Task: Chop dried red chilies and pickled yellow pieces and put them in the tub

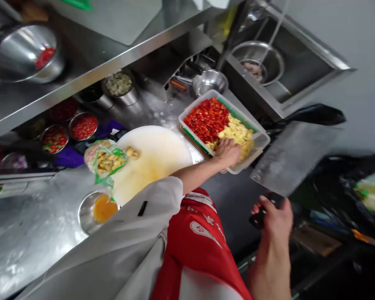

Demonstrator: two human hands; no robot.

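A clear plastic tub [261, 140] holds chopped red peppers [208, 118] on its left and pale yellow pieces [239, 132] on its right. My left hand [229, 152] reaches into the tub and touches the yellow pieces; its fingertips are hidden among them. At the right, my right hand [275, 214] is wrapped round the black handle of a cleaver [295, 156], whose broad blade is raised beside the tub. A round white cutting board [156, 146] lies left of the tub, with an opened bag of yellowish pieces [108, 161] at its left edge.
A metal bowl of orange liquid [92, 210] stands by the board's lower left. Metal containers of chopped peppers [83, 126] sit beneath a steel shelf [112, 58]. Behind the tub are a metal ladle [211, 81] and a sink [315, 46]. Black bags [325, 179] are at the right.
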